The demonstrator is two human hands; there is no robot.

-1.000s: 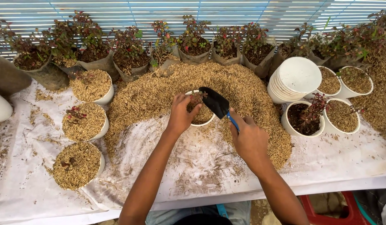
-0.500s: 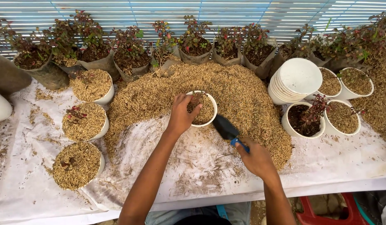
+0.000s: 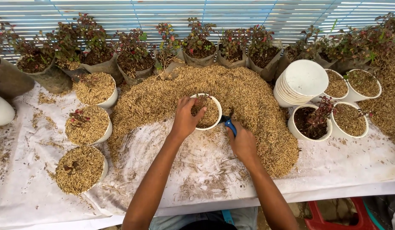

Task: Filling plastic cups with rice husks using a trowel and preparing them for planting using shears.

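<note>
Your left hand [image 3: 185, 121] rests on the near rim of the white pot [image 3: 207, 111], its fingers [image 3: 197, 114] curled over the edge and pressing into the rice husk inside, next to a small red-leaved seedling [image 3: 201, 100] at the far side of the pot. Your right hand [image 3: 243, 142] is closed around the blue handle of a scoop [image 3: 230, 126], whose dark blade is buried in the husk just right of the pot.

The pot sits in the hollow of one big husk heap [image 3: 257, 102] that arcs around your fingers on the counter [image 3: 197, 170]. Left of your left hand stand three husk-filled white pots [image 3: 87, 125]. Right of your right hand lie one stack of empty white pots [image 3: 301, 83], one pot of dark soil [image 3: 310, 121] with a seedling, and three more husk-filled pots. Beyond your fingers runs a row of bagged seedlings [image 3: 197, 49]; its count is unclear.
</note>
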